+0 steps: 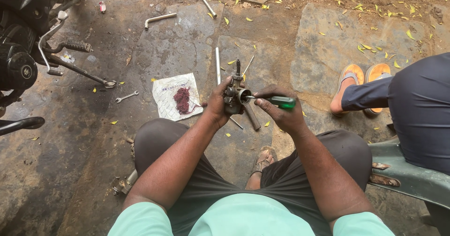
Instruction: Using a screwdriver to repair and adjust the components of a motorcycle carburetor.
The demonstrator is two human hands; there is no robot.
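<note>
Squatting over a stained stone floor (178,44), the person grips a small metal carburettor (233,94) in the left hand (216,106), fingers wrapped around its left side and thumb pressed against the body. It is held up in the air above the floor, between the knees and a little beyond them, with its slim stem pointing away. The right hand (280,113) has its fingers pinched around the green handle of a screwdriver (277,101), whose shaft runs leftward — the tip meets the round opening on the carburettor's right side.

On the floor just left of the left hand lies a sheet of white paper (169,95) carrying a clump of dark red threads (182,100). Farther left sits a small spanner (126,96). A long thin metal rod (217,65) lies beyond the carburettor, and a dark cylindrical handle (252,116) lies on the floor below it. Far off, near the top, rest a bent metal bar (159,18) and a short straight rod (206,3).

At the far left stands part of a motorcycle (28,48), its footpeg and levers reaching right. On the right, another person's leg in dark blue trousers (412,105) rests beside a green plastic chair (412,175) — an orange sandal (350,74) is on that foot. Yellow leaves are scattered over the floor.
</note>
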